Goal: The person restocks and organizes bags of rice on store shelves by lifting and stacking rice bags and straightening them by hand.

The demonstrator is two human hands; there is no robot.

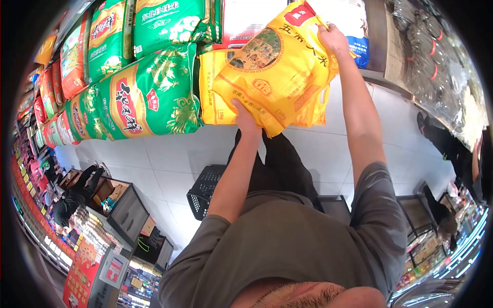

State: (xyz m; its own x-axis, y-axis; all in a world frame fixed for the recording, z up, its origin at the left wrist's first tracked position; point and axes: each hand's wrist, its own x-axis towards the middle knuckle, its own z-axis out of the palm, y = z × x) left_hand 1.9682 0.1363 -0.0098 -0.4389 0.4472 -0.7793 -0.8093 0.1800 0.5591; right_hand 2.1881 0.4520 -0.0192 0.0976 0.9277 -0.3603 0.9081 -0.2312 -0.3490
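Observation:
A yellow bag of rice [287, 66] is tilted in front of me, over another yellow bag [209, 92] on the display. My right hand [333, 39] grips its upper right corner, fingers closed on the edge. At the lower left, my left hand [245, 119] is closed around the bag's bottom edge, with part of the fingers hidden beneath it. Large green rice bags [149, 97] lie just left of the yellow ones.
A black basket [203, 190] stands on the floor by my legs. Bundles in clear plastic [441, 66] lie at the upper right. One person [77, 200] is at the far left, another [447, 136] at the right. Wooden crates [123, 210] stand lower left.

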